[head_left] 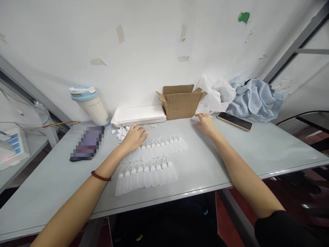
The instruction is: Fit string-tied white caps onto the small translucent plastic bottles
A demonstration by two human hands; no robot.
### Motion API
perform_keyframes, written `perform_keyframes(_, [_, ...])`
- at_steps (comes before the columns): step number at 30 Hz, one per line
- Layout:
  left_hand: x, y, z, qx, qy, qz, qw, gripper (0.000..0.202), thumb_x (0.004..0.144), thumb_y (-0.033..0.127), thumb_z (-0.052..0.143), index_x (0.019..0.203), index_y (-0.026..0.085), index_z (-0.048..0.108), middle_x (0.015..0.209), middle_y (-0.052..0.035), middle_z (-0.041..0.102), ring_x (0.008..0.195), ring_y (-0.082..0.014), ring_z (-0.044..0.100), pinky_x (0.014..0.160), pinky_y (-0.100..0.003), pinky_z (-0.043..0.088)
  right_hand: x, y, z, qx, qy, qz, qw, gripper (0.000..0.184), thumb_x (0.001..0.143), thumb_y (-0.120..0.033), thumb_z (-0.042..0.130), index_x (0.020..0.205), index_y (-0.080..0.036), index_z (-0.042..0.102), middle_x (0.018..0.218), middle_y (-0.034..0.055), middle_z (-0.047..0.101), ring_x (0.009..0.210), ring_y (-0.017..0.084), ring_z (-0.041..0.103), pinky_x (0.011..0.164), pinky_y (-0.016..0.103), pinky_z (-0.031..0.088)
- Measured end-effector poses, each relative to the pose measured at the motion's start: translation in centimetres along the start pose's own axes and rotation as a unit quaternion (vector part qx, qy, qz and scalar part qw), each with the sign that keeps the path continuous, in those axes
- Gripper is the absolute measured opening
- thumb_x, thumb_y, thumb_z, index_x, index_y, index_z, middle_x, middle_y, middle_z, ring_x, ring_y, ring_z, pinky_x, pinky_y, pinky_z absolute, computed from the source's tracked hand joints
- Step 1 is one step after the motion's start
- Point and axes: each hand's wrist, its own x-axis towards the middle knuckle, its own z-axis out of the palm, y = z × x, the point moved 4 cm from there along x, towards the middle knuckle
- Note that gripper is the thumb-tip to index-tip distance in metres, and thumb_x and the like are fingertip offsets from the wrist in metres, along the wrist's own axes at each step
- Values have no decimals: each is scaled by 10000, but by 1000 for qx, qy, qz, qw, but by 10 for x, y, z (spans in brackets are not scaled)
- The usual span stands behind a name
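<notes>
My left hand lies low over the table with its fingers loosely stretched and apart, beside a small heap of white plastic pieces. Part of the heap is hidden beneath it. Under and to the right of that hand, translucent white soft bottles with thin looped ties form a back row. A front row of the same bottles lies closer to the table edge. My right hand rests at the near edge of a crumpled white plastic bag, its fingers apart and touching the bag.
Against the wall stand an open cardboard box, a stack of flat white sheets and a blue-lidded cup. A phone and light blue cloth lie at right. A blurred dark packet is at left on the grey table.
</notes>
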Motion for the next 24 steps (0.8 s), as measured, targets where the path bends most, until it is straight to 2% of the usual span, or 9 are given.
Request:
perform_keyframes(9, [-3, 6, -7, -12, 10, 3, 1000, 411, 925, 418, 359, 992, 156, 670, 1101, -127, 642, 1098, -295, 479, 959, -478, 375, 1, -2, 6, -8, -15, -5, 1000, 444, 768, -63, 440, 1180, -137, 590, 1159, 175, 591, 1080, 339, 514, 863, 449, 426])
perform_keyframes(14, [-7, 17, -21, -51, 53, -18, 997, 350, 866, 386, 458, 990, 138, 671, 1052, -133, 662, 1052, -303, 512, 901, -451, 428, 4, 1, 10, 52, -16, -9, 998, 433, 749, -88, 491, 1169, -132, 583, 1154, 173, 611, 1058, 324, 543, 866, 425, 444])
perform_keyframes(17, [-9, 24, -30, -67, 79, -16, 994, 252, 813, 336, 520, 888, 157, 680, 968, -111, 685, 980, -283, 565, 878, -431, 445, 3, 0, 10, 75, -21, -11, 997, 399, 757, -97, 514, 1147, -135, 586, 1058, 153, 668, 1012, 302, 574, 851, 397, 452])
perform_keyframes(21, [-16, 35, -42, -103, 135, -35, 985, 156, 789, 259, 521, 754, 184, 653, 824, -62, 690, 849, -227, 608, 791, -366, 479, -1, -10, 2, 103, -17, -19, 994, 372, 765, -87, 520, 1129, -106, 589, 1022, 158, 685, 1001, 304, 587, 843, 397, 454])
perform_keyframes(24, [-21, 43, -47, -173, 147, -79, 971, 112, 767, 252, 555, 736, 182, 638, 797, -43, 687, 754, -189, 616, 730, -330, 498, -10, -27, -10, 133, -9, -39, 990, 352, 783, -118, 544, 1133, -118, 580, 1048, 136, 680, 992, 268, 602, 857, 377, 462])
